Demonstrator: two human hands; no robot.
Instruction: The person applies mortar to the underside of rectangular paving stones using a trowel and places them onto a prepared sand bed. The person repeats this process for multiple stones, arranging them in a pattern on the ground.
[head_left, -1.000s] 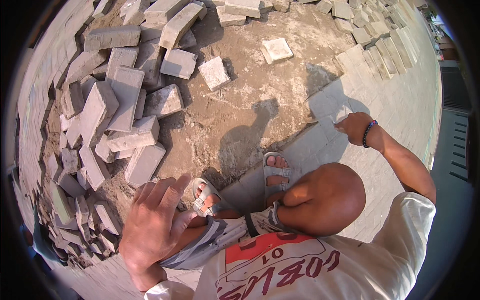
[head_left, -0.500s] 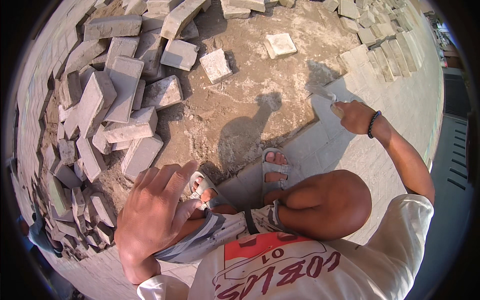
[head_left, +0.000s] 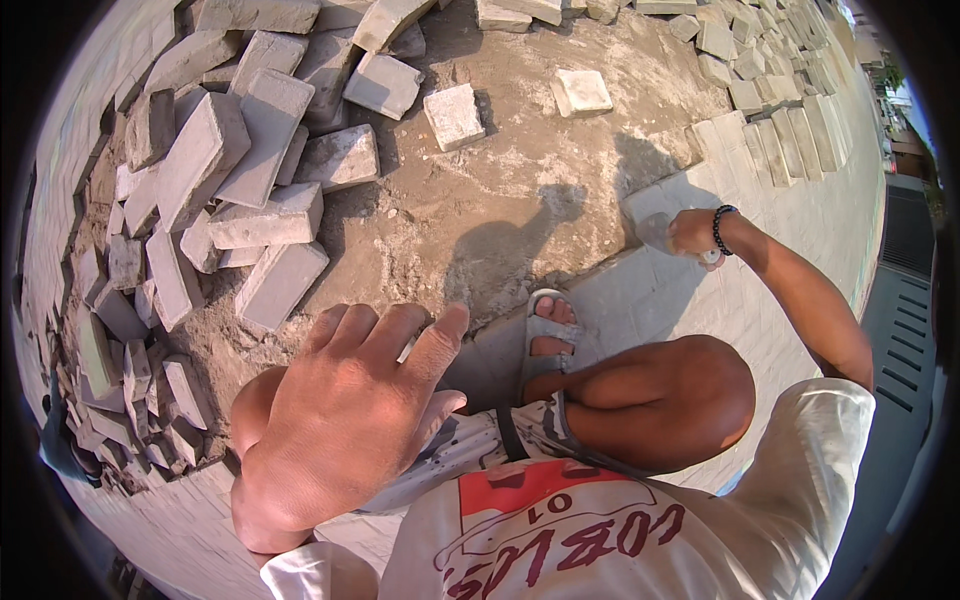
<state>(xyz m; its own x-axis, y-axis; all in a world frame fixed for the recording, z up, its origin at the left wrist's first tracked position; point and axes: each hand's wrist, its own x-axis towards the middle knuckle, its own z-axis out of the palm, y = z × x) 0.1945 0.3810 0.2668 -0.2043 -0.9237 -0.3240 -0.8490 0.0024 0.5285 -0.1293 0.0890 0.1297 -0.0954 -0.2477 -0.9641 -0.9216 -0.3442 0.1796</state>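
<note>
My right hand (head_left: 693, 235), with a dark beaded bracelet at the wrist, is closed around the handle of a trowel. The trowel's grey blade (head_left: 655, 231) points left, over the edge of the laid paving (head_left: 625, 300) beside the bare soil; whether it touches is hard to tell. My left hand (head_left: 350, 400) hangs over my left knee, fingers loosely stretched and apart, holding nothing. Past its fingertips lies the dirt, and the nearest loose paving block (head_left: 283, 287) rests at the near edge of the heap.
A jumbled heap of grey blocks (head_left: 265, 217) covers the left side. Two blocks, one whitish (head_left: 453, 117) and another pale (head_left: 582, 92), lie apart on the soil (head_left: 520, 150). Blocks stand in a row (head_left: 790, 145) at the upper right. My sandalled foot (head_left: 550, 330) rests by the paving edge.
My right hand and the trowel have come lower, nearer my knee, and the wrist has turned. My left hand has shifted right and up. The view has shifted slightly.
</note>
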